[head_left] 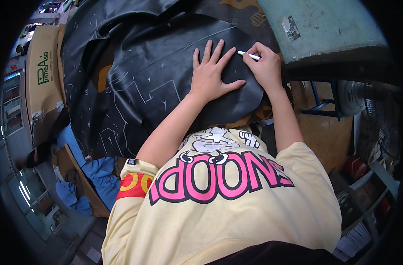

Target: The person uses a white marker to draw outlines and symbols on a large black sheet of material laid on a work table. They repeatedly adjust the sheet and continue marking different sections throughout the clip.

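Note:
A large black sheet of leather-like material (179, 53) lies spread in front of me, wrinkled and folded toward its far left. Thin white lines, corners and small crosses are drawn over it. My left hand (211, 75) rests flat on the sheet with its fingers spread. Just right of it, my right hand (264, 66) pinches a white marking pen (249, 55) between thumb and fingers. The pen's tip points left, close to the sheet's surface near my left forefinger; whether it touches cannot be made out.
A tall cardboard box (44, 75) stands at the left, with blue cloth (99, 174) below it. A pale green metal surface (329, 31) borders the sheet at the far right. Beyond my right arm are a blue stool frame (323, 104) and a fan (380, 119).

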A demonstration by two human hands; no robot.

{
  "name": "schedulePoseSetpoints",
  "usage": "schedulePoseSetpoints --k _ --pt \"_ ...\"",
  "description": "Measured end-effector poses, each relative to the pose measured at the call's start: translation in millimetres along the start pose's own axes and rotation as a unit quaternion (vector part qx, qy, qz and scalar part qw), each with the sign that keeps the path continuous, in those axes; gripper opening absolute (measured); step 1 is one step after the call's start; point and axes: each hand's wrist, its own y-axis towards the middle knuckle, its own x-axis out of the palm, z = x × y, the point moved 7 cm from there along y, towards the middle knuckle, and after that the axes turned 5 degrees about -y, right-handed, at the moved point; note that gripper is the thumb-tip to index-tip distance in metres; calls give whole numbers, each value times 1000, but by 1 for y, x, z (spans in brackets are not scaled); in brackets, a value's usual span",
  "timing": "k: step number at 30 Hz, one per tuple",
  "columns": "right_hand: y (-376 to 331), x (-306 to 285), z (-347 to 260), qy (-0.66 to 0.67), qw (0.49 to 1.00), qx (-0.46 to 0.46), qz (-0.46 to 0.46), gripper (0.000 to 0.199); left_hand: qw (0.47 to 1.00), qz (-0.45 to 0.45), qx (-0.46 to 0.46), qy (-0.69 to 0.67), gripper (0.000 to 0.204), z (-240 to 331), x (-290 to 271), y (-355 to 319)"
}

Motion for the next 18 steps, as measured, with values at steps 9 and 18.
schedulePoseSetpoints --k 9,18 --pt "-6 -4 2 5 1000 15 21 20 1000 -15 -3 -2 92 2 0 2" --pt "25 1 38 316 944 87 35 10 998 -59 -27 15 105 6 -14 23"
